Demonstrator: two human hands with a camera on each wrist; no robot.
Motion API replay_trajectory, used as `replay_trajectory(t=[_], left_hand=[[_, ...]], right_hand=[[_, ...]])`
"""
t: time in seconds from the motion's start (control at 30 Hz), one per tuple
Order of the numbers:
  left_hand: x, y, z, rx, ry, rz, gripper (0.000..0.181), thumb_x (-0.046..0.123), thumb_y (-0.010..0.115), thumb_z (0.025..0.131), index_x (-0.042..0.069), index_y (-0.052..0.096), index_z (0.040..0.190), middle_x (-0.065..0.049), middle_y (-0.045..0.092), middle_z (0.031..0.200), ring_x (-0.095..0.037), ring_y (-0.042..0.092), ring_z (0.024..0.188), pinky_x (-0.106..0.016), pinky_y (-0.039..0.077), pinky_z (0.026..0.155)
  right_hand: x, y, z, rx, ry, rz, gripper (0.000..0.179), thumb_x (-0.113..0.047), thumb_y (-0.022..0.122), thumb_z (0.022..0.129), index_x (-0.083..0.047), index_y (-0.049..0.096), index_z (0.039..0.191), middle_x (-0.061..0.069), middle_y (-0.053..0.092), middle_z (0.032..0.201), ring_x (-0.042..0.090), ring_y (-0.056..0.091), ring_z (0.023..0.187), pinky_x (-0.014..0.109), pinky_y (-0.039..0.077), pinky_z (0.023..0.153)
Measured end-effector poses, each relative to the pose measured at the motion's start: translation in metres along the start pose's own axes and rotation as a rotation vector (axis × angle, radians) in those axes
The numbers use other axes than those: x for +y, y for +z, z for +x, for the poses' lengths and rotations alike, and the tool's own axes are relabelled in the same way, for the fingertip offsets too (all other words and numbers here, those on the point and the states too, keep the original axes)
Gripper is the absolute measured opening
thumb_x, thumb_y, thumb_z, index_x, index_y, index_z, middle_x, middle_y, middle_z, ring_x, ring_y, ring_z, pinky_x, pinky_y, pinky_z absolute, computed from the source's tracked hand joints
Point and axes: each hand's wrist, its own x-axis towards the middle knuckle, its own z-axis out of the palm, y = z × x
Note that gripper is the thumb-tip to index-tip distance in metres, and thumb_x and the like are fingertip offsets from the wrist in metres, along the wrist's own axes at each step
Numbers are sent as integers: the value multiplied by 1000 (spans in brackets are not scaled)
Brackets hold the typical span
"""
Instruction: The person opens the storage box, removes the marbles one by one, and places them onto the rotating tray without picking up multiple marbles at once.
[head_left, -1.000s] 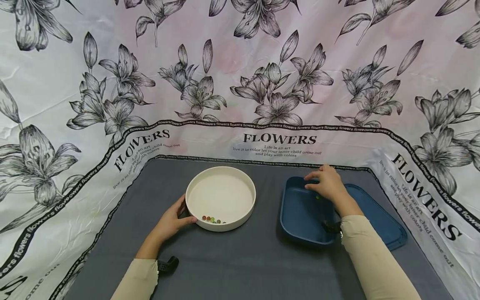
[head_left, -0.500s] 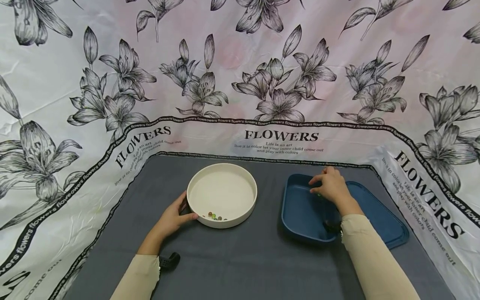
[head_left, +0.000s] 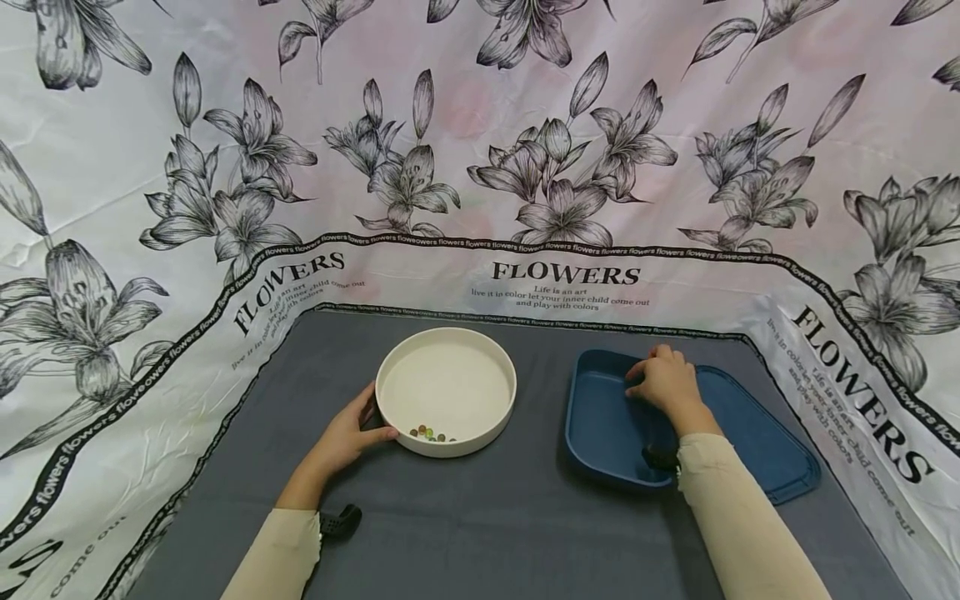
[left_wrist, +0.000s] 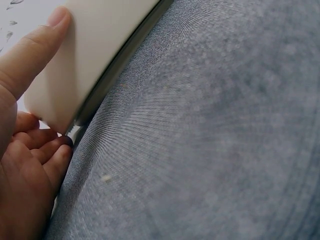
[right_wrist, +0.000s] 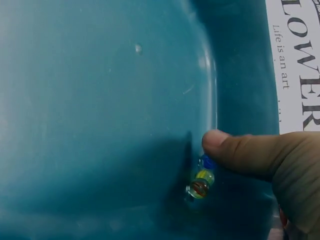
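My left hand (head_left: 347,435) holds a round cream dish (head_left: 446,379) by its near left side. In the left wrist view the thumb (left_wrist: 40,45) lies along the outer wall, with the other fingers bent in at the lower edge. Several small marbles (head_left: 425,432) rest inside the dish by its near rim. My right hand (head_left: 666,382) reaches down into a blue rectangular box (head_left: 611,425). Beside its thumb (right_wrist: 216,140) lie blue, yellow-green and reddish-brown marbles (right_wrist: 199,188) along the box wall. The right fingertips are hidden, so I cannot tell whether they pinch a marble.
A blue lid (head_left: 757,433) lies flat on the grey cloth, right of the box and partly behind the right forearm. Grey tabletop (head_left: 536,400) separates dish and box. A flower-printed cloth (head_left: 420,200) rises behind and along both sides.
My right hand has lowered deeper into the blue box, and the green marble seen near its fingers is now hidden in the head view. My left hand stays on the dish; the marbles there have shifted slightly.
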Motion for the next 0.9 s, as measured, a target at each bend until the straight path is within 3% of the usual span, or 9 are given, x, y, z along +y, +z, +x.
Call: replay_trajectory(t=[0.2, 0.47, 0.63, 0.77, 0.9], left_hand=[[-22, 2, 5, 13, 4, -8, 108, 26, 84, 87, 7, 13, 165, -20, 19, 169, -39, 25, 154, -54, 27, 123], [-23, 2, 5, 7, -10, -21, 111, 35, 85, 85, 8, 14, 166, -17, 19, 170, -36, 25, 154, -53, 27, 124], [-27, 7, 4, 2, -15, -16, 109, 31, 85, 86, 7, 14, 165, -19, 20, 169, -37, 25, 154, -53, 27, 123], [-21, 8, 2, 12, -18, -23, 107, 23, 84, 87, 3, 12, 165, -22, 18, 169, -40, 23, 154, -56, 25, 123], [-2, 3, -2, 11, -15, -19, 105, 20, 83, 88, -2, 13, 163, -25, 18, 167, -42, 24, 153, -57, 26, 123]], right_hand=[[3, 7, 1, -27, 48, -15, 31, -25, 85, 85, -10, 80, 112, 30, 43, 135, 52, 38, 121, 69, 37, 97], [4, 11, 3, -16, 68, -6, 21, -17, 82, 87, -9, 80, 107, 32, 44, 136, 54, 38, 123, 70, 35, 100], [4, 12, -3, 24, 56, 8, 16, -16, 80, 89, -9, 81, 104, 30, 45, 132, 50, 39, 118, 67, 37, 95], [1, 7, -5, 116, 34, 60, 17, -19, 79, 91, -8, 81, 103, 26, 46, 128, 45, 39, 113, 63, 36, 91], [-3, -2, -4, 193, 21, 127, 21, -24, 78, 92, -8, 81, 105, 25, 46, 125, 45, 39, 113, 63, 34, 92]])
